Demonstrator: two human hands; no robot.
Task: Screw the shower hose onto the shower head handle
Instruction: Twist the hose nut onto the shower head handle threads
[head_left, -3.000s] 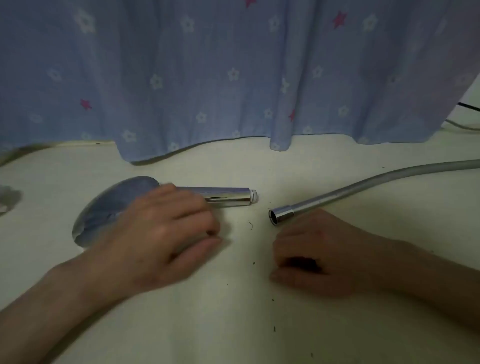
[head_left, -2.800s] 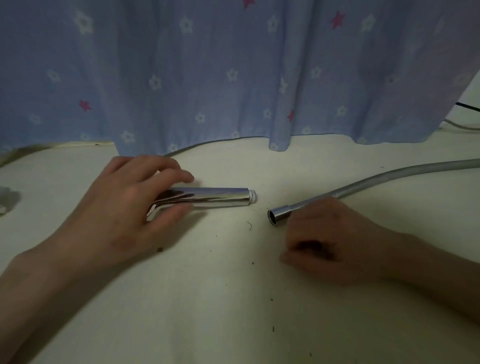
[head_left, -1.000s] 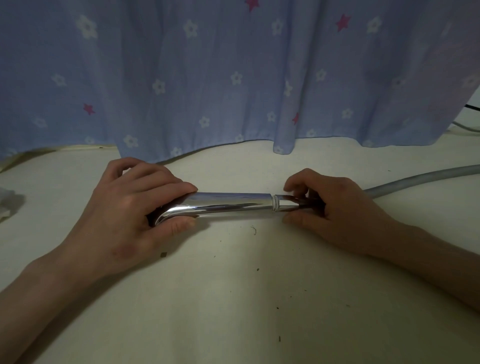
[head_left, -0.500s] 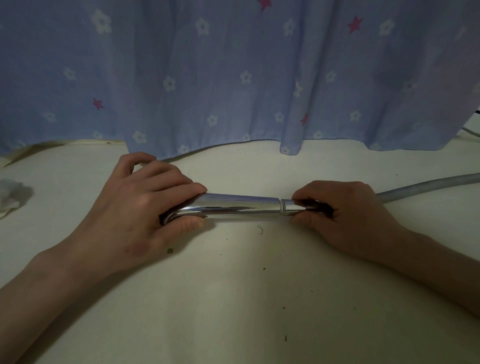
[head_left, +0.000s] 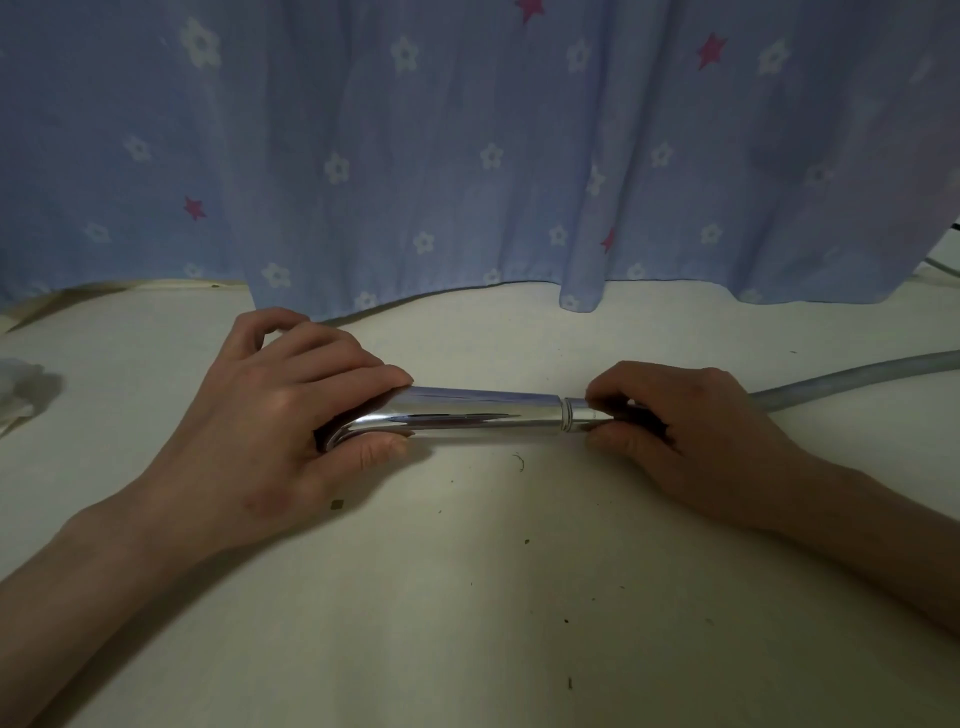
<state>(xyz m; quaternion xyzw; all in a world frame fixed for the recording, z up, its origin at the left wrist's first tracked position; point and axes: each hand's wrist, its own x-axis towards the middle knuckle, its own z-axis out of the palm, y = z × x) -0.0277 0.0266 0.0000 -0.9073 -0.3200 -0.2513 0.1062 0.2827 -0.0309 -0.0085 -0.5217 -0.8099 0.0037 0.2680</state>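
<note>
The person is lying the shower head handle flat on the pale table, long axis running left to right, so both hands can work along one line. That is likely why it is not lifted: the table is carrying the weight and keeping the threads level with the hose end.

The left hand is wrapping the bent end of the handle, fingers curled over the top and thumb pressing in from below. It is clamped tight on the chrome, acting as the anti-rotation hold. The spray face itself is hiding under that hand.

The right hand is pinching the hose nut between thumb and fingertips, closed on it, right at the threaded end of the handle. The nut is touching the handle end; a few thread ridges are showing at the joint, so it is probably started but not seated. How many turns are in is not readable from here.

The shower hose is trailing off to the right edge, lying slack on the table, so it is not dragging the nut off axis.

A blue patterned curtain is hanging behind, clear of the work.

Judgement: the threading step is in progress; main risk is cross-threading if the nut tilts.
</note>
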